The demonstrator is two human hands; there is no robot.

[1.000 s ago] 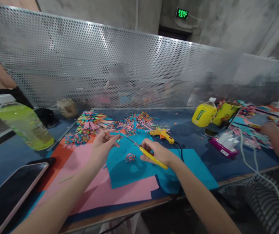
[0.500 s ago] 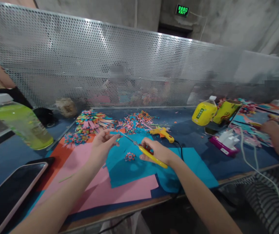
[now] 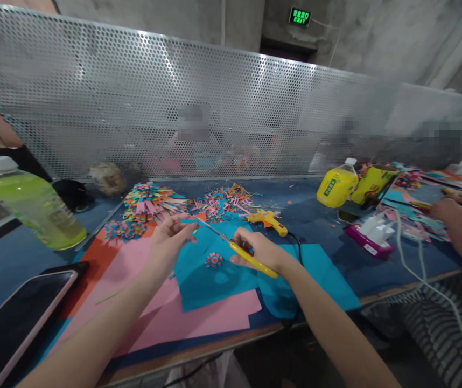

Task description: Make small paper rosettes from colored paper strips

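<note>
Yellow-handled scissors [image 3: 251, 260] are gripped in my right hand [image 3: 261, 250], their blades pointing up and left toward my left hand [image 3: 171, 233]. Between the fingers of my left hand is a small blue paper piece [image 3: 188, 221], close to the blade tips. Below the scissors, a small round pink, orange and blue paper flower [image 3: 214, 260] lies on a blue sheet [image 3: 210, 288]. Pink sheets [image 3: 215, 315] spread beneath my left forearm. Behind my hands is a heap of cut paper strips [image 3: 225, 200], with a pile of fringed paper [image 3: 150, 200] to its left.
A yellow glue gun [image 3: 269, 221] with a black cord lies behind my right hand. At left are a green drink bottle [image 3: 33, 202] and a phone [image 3: 23, 323]. On the right stand a yellow bottle [image 3: 337, 185], a purple power strip [image 3: 370, 240] and another person's hands [image 3: 459, 213].
The view has shifted slightly, moving the background a little to the left. My hands, the scissors and the blue paper piece look nearly unchanged.
</note>
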